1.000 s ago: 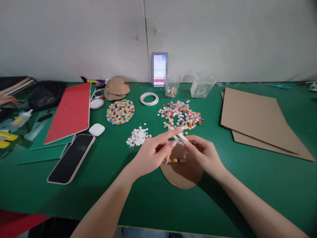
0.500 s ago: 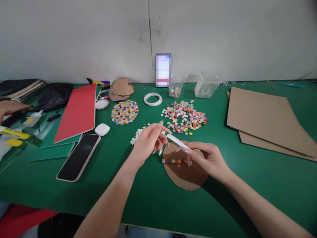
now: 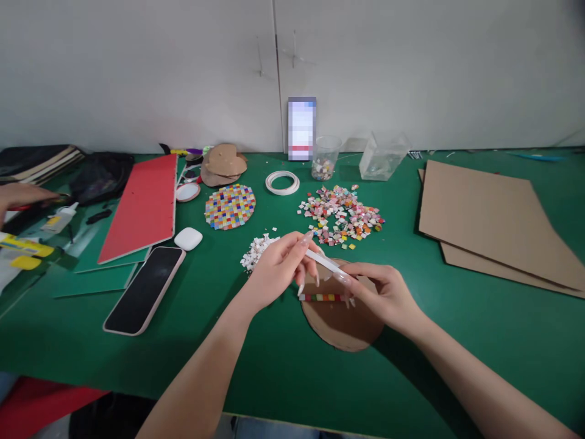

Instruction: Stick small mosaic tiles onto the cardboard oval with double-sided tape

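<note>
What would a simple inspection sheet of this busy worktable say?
Surface: green tabletop, partly in shadow.
Work things: white strip above a cardboard disc bearing one row of coloured tiles; loose tiles piled beyond.
Clutter: white scraps, dark-screened phone and red board to the left.
Grips: right hand pinches the white strip; left hand at its other end, hold unclear.
Cables: nothing seen for certain.
Surroundings: pale wall behind; another person's hand at the left edge.

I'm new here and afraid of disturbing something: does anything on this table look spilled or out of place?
Mildly: many colored tiles lie loose on the green table, others in the clear cup, which resembles a spill but may be deliberate. At right, two cardboard sheets overlap unevenly. No clear damage shows.
</note>
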The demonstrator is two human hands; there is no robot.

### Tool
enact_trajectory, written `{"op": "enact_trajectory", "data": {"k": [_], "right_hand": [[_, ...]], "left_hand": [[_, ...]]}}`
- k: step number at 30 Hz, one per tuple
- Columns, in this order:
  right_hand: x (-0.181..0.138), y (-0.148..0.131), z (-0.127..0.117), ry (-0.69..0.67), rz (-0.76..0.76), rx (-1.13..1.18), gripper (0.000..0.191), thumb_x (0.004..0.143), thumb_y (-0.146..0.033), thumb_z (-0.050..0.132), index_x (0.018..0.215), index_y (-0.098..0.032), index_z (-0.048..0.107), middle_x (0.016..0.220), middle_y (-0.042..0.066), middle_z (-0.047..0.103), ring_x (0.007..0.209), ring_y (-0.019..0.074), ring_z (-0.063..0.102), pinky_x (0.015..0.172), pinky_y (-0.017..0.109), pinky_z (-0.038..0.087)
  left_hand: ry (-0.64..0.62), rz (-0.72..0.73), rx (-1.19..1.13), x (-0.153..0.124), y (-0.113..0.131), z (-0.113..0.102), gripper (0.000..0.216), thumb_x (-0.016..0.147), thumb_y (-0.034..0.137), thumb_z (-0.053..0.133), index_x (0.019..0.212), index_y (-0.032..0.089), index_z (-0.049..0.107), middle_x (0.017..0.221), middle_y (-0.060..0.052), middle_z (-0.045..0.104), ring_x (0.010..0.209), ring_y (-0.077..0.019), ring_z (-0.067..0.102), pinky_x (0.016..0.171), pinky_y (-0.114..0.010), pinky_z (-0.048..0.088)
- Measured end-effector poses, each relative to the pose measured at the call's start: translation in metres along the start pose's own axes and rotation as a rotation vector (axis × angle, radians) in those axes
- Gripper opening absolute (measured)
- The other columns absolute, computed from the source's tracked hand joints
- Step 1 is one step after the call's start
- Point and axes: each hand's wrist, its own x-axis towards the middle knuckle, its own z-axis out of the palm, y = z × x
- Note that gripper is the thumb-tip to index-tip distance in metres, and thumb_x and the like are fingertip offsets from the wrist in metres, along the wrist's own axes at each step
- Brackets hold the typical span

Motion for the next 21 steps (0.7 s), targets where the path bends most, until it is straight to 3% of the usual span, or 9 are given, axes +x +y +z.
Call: {"op": "enact_trajectory", "data": {"k": [21], "right_hand": [[0.0013,-0.0029,-0.0010,-0.110,0.049,-0.022,0.024,0.087,-0.031,0.053,0.076,-0.016,0.067,0.054,0.001,0.063,0.049,0.0123,0.056,0.052,0.023,0.045]], "left_hand": [[0.082,0.049,0.170,0.0009,-0.0053,0.0027,0.022,0.092,0.036,0.043,0.085,0.017,0.051,0.063,0.002,0.059,0.048,-0.0062,0.046,0.045,-0.017,0.035]]}}
